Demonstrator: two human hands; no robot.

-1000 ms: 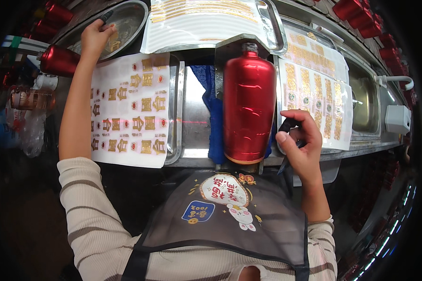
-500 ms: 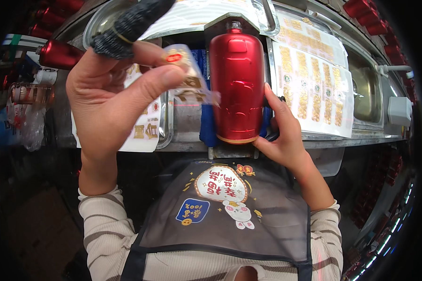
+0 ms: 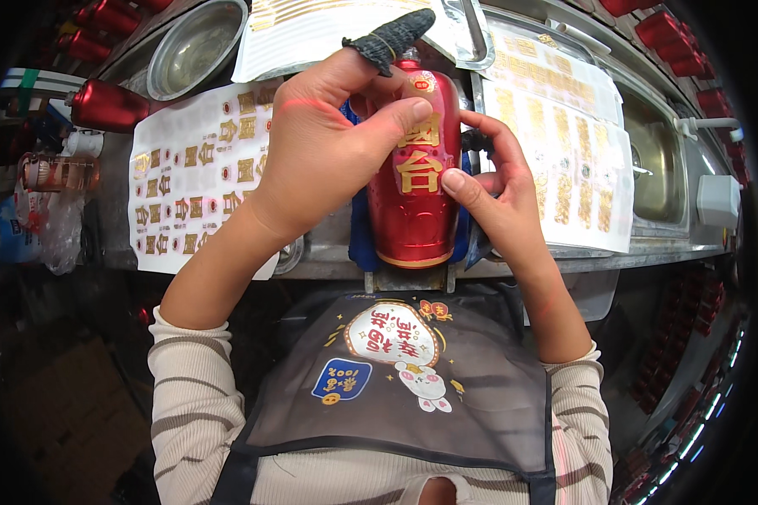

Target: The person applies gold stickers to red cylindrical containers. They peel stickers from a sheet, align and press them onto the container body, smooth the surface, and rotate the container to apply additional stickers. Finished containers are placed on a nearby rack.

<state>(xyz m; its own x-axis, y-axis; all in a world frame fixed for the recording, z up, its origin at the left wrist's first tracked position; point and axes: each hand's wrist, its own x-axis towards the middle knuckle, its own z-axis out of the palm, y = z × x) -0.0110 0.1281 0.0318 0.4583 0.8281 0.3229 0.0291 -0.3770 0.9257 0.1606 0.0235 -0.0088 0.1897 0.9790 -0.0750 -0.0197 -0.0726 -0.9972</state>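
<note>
A glossy red bottle (image 3: 411,229) lies neck away from me on a blue-padded holder (image 3: 360,240). On its upper face sits a gold decal (image 3: 419,175) with large characters and a small red emblem at the top. My left hand (image 3: 328,139) pinches the decal's upper left edge between thumb and fingers, against the bottle. A dark knitted finger cover (image 3: 393,40), banded with elastic, is on one of its fingers. My right hand (image 3: 507,189) grips the bottle's right side, its thumb at the decal's lower right edge. My left hand hides part of the bottle's left side.
A white decal sheet (image 3: 195,181) lies at left, gold decal sheets (image 3: 556,156) at right, another sheet (image 3: 312,34) behind. Also around are a round metal bowl (image 3: 198,48), another red bottle (image 3: 108,106) at left and a metal sink (image 3: 655,168) at right.
My left hand has moved right and brought the translucent decal piece down onto the bottle. My right thumb has shifted up from the bottle's base to the decal's edge.
</note>
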